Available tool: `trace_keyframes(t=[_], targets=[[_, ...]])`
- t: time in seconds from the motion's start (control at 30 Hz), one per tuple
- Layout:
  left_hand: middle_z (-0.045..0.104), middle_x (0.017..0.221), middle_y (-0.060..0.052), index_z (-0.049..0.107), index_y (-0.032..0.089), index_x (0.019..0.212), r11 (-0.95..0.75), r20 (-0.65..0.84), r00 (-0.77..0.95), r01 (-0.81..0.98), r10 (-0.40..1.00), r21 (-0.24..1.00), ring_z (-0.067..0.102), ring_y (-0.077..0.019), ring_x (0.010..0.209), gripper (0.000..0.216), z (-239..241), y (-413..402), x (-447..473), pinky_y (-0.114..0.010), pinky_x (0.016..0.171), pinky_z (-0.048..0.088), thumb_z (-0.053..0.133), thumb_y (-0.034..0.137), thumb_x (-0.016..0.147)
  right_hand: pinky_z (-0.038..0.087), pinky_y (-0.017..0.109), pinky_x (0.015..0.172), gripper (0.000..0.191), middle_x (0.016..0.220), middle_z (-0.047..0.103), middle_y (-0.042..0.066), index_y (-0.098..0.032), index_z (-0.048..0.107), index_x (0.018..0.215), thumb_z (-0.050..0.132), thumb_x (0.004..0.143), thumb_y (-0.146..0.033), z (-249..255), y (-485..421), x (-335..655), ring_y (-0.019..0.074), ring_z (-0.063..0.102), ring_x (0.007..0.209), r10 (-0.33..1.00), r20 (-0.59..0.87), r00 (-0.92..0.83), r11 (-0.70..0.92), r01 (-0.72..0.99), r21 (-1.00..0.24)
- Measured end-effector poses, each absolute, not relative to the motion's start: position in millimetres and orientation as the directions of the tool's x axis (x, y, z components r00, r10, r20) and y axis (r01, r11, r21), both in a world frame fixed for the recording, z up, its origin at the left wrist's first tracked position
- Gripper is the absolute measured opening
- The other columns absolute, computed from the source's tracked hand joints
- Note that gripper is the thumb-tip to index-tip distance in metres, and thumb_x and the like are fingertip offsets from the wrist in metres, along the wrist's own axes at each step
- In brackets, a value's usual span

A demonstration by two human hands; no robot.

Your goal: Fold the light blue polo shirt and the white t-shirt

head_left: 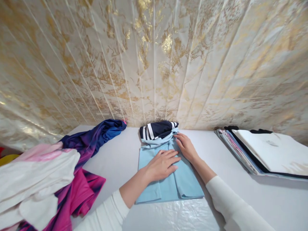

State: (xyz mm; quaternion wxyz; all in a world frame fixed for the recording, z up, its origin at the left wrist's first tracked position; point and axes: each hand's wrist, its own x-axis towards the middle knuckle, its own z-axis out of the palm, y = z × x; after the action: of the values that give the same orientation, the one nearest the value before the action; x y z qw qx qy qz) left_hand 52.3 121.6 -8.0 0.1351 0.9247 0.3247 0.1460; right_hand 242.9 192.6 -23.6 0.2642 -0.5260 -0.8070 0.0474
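A light blue shirt [168, 183] lies partly folded on the white table [120, 157], its navy collar with white stripes [157, 129] bunched at the far end. My left hand [162, 164] rests flat on the middle of the shirt, fingers stretched out. My right hand [186, 146] lies on the fabric just below the collar, fingers extended and pressing the cloth. Both arms wear white sleeves.
A loose heap of clothes sits at the left: white and pink pieces [36, 179], a magenta garment [79, 192] and a blue-purple one [96, 134]. A stack of folded garments [267, 150] lies at the right. A gold-patterned curtain [154, 64] hangs behind the table.
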Motion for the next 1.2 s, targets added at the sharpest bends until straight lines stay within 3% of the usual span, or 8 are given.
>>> trace_keyframes(t=[0.13, 0.27, 0.43, 0.77, 0.97, 1.1, 1.2], targets=[[0.038, 0.152, -0.008, 0.047, 0.023, 0.137, -0.762, 0.181, 0.759, 0.543, 0.625, 0.354, 0.028, -0.0212, 0.143, 0.043, -8, 125, 48, -0.043, 0.112, 0.026, 0.047, 0.039, 0.097, 0.044, 0.039, 0.096, 0.025, 0.112, 0.060, 0.009, -0.021, 0.057, 0.109, 0.038, 0.097, -0.030, -14, 130, 265, 0.0224, 0.054, 0.111, 0.850, 0.428, -0.308, 0.502, 0.722, -0.476], [0.038, 0.152, -0.005, 0.047, 0.026, 0.137, -0.760, 0.184, 0.758, 0.539, 0.625, 0.362, 0.027, -0.0214, 0.143, 0.042, -8, 124, 48, -0.044, 0.112, 0.026, 0.048, 0.039, 0.097, 0.048, 0.037, 0.090, 0.017, 0.111, 0.057, 0.008, -0.024, 0.055, 0.105, 0.045, 0.092, -0.024, -5, 56, 287, 0.0222, 0.055, 0.107, 0.830, 0.284, -0.480, 0.549, 0.613, -0.568], [0.034, 0.154, -0.005, 0.047, 0.027, 0.138, -0.753, 0.176, 0.753, 0.547, 0.633, 0.367, 0.026, -0.0220, 0.143, 0.044, -10, 125, 48, -0.044, 0.112, 0.025, 0.051, 0.038, 0.096, 0.051, 0.037, 0.082, 0.025, 0.107, 0.059, 0.008, -0.025, 0.056, 0.099, 0.048, 0.080, -0.011, -4, 23, 295, 0.0241, 0.058, 0.101, 0.819, 0.223, -0.529, 0.562, 0.657, -0.503], [0.036, 0.153, -0.008, 0.048, 0.023, 0.138, -0.739, 0.185, 0.735, 0.561, 0.652, 0.374, 0.030, -0.0222, 0.142, 0.050, -12, 127, 49, -0.042, 0.112, 0.027, 0.058, 0.037, 0.091, 0.044, 0.035, 0.066, 0.015, 0.080, 0.055, 0.002, -0.024, 0.045, 0.081, 0.045, 0.080, -0.009, -8, 29, 294, 0.0199, 0.053, 0.075, 0.864, 0.187, -0.467, 0.495, 0.724, -0.481], [0.034, 0.154, -0.009, 0.050, 0.024, 0.136, -0.727, 0.177, 0.725, 0.577, 0.666, 0.373, 0.028, -0.0230, 0.143, 0.049, -12, 128, 51, -0.043, 0.112, 0.026, 0.058, 0.041, 0.091, 0.038, 0.031, 0.058, 0.021, 0.065, 0.050, -0.002, -0.024, 0.037, 0.071, 0.046, 0.075, -0.006, -5, 26, 294, 0.0168, 0.048, 0.062, 0.818, 0.243, -0.522, 0.572, 0.684, -0.453], [0.033, 0.154, -0.010, 0.051, 0.024, 0.136, -0.720, 0.168, 0.722, 0.582, 0.672, 0.377, 0.028, -0.0240, 0.143, 0.052, -11, 128, 51, -0.044, 0.112, 0.026, 0.061, 0.040, 0.088, 0.035, 0.032, 0.059, 0.020, 0.066, 0.050, -0.001, -0.024, 0.039, 0.074, 0.045, 0.079, -0.006, -4, 25, 292, 0.0169, 0.047, 0.062, 0.778, 0.275, -0.565, 0.627, 0.666, -0.404], [0.035, 0.153, -0.009, 0.053, 0.025, 0.134, -0.723, 0.181, 0.721, 0.574, 0.669, 0.383, 0.029, -0.0244, 0.142, 0.049, -11, 127, 51, -0.045, 0.112, 0.027, 0.061, 0.039, 0.088, 0.037, 0.033, 0.064, 0.015, 0.079, 0.056, 0.003, -0.023, 0.048, 0.090, 0.049, 0.082, -0.010, -2, 25, 283, 0.0193, 0.050, 0.072, 0.766, 0.283, -0.577, 0.643, 0.673, -0.365]])
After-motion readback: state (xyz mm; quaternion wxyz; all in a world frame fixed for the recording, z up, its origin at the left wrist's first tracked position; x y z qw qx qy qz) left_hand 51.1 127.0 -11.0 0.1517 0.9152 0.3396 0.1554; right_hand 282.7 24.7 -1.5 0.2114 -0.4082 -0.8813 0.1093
